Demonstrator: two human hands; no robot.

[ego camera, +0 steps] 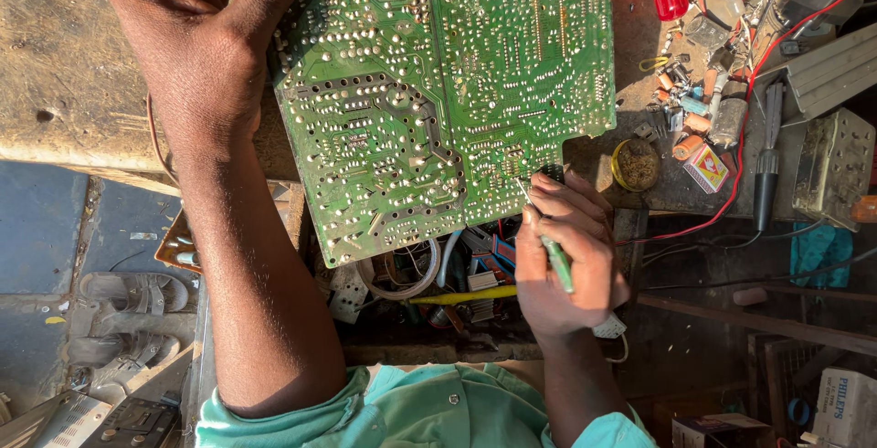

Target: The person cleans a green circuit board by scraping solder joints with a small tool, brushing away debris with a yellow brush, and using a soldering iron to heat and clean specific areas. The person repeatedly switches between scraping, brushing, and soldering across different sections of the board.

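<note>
Board: green circuit board [438, 92] lies solder side up on the workbench [55, 92], its lower edge overhanging a clutter of parts
Handling: probably light, stiff, brittle at the joints; best held by its bare edges
Left hand: left hand [196, 37] pinches the board's top left corner, fingers curled, forearm straight
Right hand: right hand [566, 261] closed round a thin green-handled tool [555, 261], tip at the board's lower right edge

Circuit board [438, 92] lies between both hands, round tin [636, 165] right.

small red-yellow box [706, 167], white carton [846, 408] — bottom right
</note>
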